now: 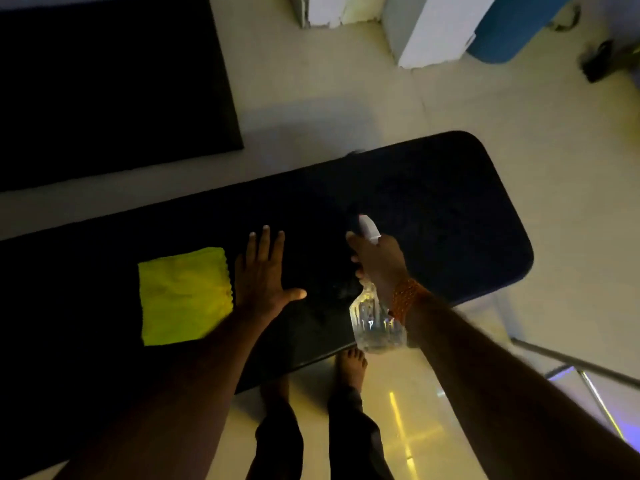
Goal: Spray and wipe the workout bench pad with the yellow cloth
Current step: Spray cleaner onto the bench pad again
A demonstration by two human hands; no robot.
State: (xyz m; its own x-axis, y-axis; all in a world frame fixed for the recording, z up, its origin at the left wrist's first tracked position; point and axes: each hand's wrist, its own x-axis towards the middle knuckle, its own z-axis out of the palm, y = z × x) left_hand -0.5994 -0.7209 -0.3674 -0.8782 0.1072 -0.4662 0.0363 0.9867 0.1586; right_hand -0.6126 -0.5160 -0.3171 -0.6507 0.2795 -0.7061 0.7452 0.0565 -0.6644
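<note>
Spray bottle [375,317] nozzle-away (over pad [433,209])

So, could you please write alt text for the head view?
The right hand aims a clear spray bottle at a black bench pad. The left hand lies flat beside a folded yellow cloth.

Dim, warm light is filling the room, leaving the bench pad [433,202] nearly black with no surface detail showing. The yellow cloth [185,296] is standing out as the brightest patch. A yellowish streak is glaring off the glossy floor tiles [401,431] near the bottom, and a soft shadow is lying on the floor beyond the pad. The right hand [375,261] and spray bottle [375,320] are looking smeared and soft. Straight edges are bending toward the frame borders from wide-angle distortion.
</note>
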